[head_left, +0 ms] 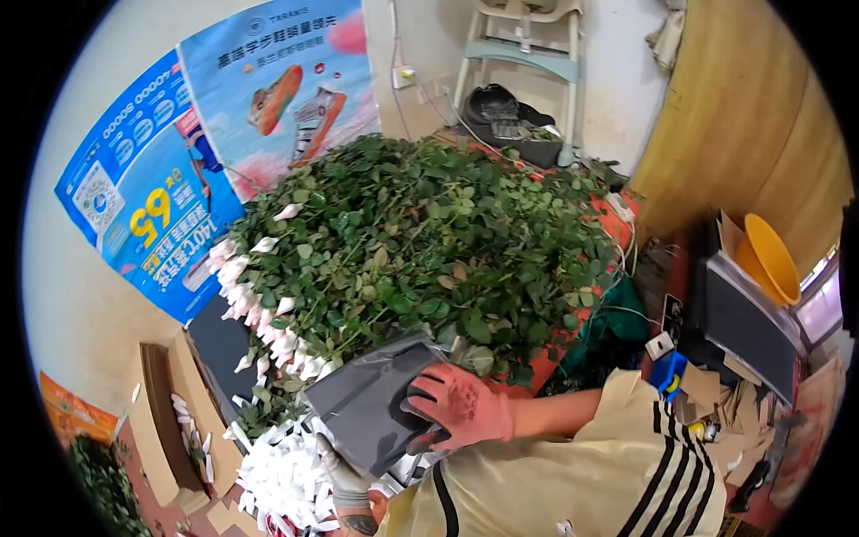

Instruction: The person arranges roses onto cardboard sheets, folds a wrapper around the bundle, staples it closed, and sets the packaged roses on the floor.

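A flat stack of dark grey sheets (362,407) with clear, shiny plastic about its edges is held tilted before my body. My right hand (461,407), in a red glove with dark fingertips, grips its right side, fingers across the upper face. At the lower left edge, my left hand (347,474) in a pale glove supports the stack; some of its fingers are hidden beneath. Just beyond lies a large heap of leafy rose stems (429,242). Pale pink rose heads (277,340), several in white sleeves, line its left side. Below them is a pile of white foam-like sleeves (282,474).
An open cardboard box (161,430) with white pieces stands at left. A high chair (523,54) is at the back. To the right are a yellow basin (768,259), a blue tape dispenser (667,371) and cables. Posters (277,80) cover the left wall.
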### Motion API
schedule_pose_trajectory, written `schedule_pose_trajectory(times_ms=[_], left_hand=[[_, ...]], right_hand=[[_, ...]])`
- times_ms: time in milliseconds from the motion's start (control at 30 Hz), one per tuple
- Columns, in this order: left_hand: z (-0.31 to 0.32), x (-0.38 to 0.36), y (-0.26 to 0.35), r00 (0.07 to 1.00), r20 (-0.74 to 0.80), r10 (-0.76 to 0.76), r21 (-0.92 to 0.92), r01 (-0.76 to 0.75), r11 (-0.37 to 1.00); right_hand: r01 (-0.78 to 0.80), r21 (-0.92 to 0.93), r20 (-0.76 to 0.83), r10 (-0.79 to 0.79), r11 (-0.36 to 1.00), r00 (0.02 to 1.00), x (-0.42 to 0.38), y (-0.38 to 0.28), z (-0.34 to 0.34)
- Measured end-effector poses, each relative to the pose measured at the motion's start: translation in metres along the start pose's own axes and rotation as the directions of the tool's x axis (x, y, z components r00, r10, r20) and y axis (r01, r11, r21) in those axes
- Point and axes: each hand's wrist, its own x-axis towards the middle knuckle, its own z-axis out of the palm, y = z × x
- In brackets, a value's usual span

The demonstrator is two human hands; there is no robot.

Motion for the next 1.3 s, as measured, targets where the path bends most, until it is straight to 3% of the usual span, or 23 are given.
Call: schedule_pose_trajectory(times_ms=[100,133,167,200,233,267,300,333,367,400,433,467,533,600,667,733,900,1033,1133,1200,1300], left_hand=[[0.025,-0.011,0.009,0.994,0.109,-0.01,-0.07,0.017,0.997],[0.045,-0.016,0.011,0.997,0.071,-0.041,-0.264,0.058,0.963],[0.055,-0.021,0.02,0.991,0.117,-0.067,0.065,0.06,0.996],[0.077,-0.028,0.025,0.979,0.196,-0.063,0.107,0.043,0.993],[0.102,-0.033,0.03,0.962,0.269,-0.054,0.141,0.017,0.99],[0.125,-0.041,0.03,0.963,0.265,-0.04,0.063,0.024,0.998],[0.135,-0.038,0.03,0.951,0.307,0.041,0.086,-0.071,0.994],[0.185,-0.034,0.035,0.901,0.434,0.012,0.375,-0.193,0.907],[0.213,-0.002,0.032,0.879,0.45,0.16,0.66,-0.448,0.604],[0.24,0.015,0.033,0.829,0.512,0.227,0.724,-0.558,0.405],[0.276,0.043,0.032,0.693,0.701,0.166,0.626,-0.71,0.321],[0.3,0.065,0.03,0.559,0.826,0.062,0.556,-0.829,0.068],[0.349,0.109,0.025,0.216,0.964,-0.153,0.149,-0.92,-0.361],[0.415,0.101,0.008,0.351,0.917,-0.19,0.382,-0.91,0.162],[0.461,0.111,-0.006,0.254,0.962,-0.098,0.269,-0.942,0.202],[0.493,0.097,-0.003,0.177,0.984,0.014,0.175,-0.979,0.1],[0.483,0.051,-0.001,0.202,0.975,0.089,0.201,-0.979,0.023],[0.42,-0.01,0.003,0.325,0.938,0.122,0.329,-0.944,-0.013],[0.354,-0.075,0.008,0.464,0.862,0.204,0.483,-0.874,-0.051],[0.314,-0.127,0.01,0.549,0.783,0.293,0.591,-0.803,-0.074],[0.267,-0.212,0.007,0.595,0.657,0.464,0.716,-0.685,-0.135]], right_hand=[[-0.082,-0.057,-0.046,0.08,0.995,0.996,-0.031,0.005,0.033],[-0.019,-0.046,-0.21,0.009,0.999,0.978,-0.029,0.011,0.032],[0.056,-0.046,-0.364,-0.069,0.997,0.929,-0.027,0.018,0.028],[0.01,0.002,-0.241,-0.009,1.0,0.97,-0.028,0.02,-0.004],[-0.061,-0.125,-0.409,0.005,0.99,0.912,-0.046,0.032,-0.006],[-0.088,-0.099,-0.423,0.038,0.991,0.905,-0.04,0.028,-0.059],[-0.128,-0.081,-0.56,0.062,0.988,0.826,-0.033,0.029,-0.095],[-0.167,0.004,-0.711,0.12,0.986,0.692,-0.021,0.028,-0.123],[-0.16,0.107,-0.811,0.179,0.981,0.557,-0.009,0.029,-0.151],[-0.124,0.195,-0.869,0.23,0.973,0.438,0.001,0.035,-0.179],[-0.06,0.26,-0.867,0.26,0.964,0.425,-0.011,0.068,-0.207],[-0.027,0.261,-0.852,0.243,0.965,0.463,-0.009,0.081,-0.241],[0.041,0.304,-0.901,0.273,0.952,0.338,-0.003,0.1,-0.295],[0.076,0.31,-0.933,0.288,0.948,0.218,0.0,0.113,-0.338],[0.07,0.269,-0.946,0.25,0.961,0.205,0.0,0.118,-0.379],[0.037,0.235,-0.943,0.219,0.971,0.252,-0.001,0.121,-0.408],[-0.12,0.158,-0.863,0.196,0.98,0.466,-0.016,0.116,-0.427],[-0.217,0.111,-0.665,0.234,0.97,0.709,-0.02,0.099,-0.373],[-0.201,0.121,-0.416,0.234,0.972,0.879,-0.006,0.083,-0.304],[-0.153,0.171,-0.22,0.189,0.973,0.957,0.01,0.065,-0.25],[-0.037,0.285,0.023,0.032,0.958,0.999,0.039,0.019,-0.168]])
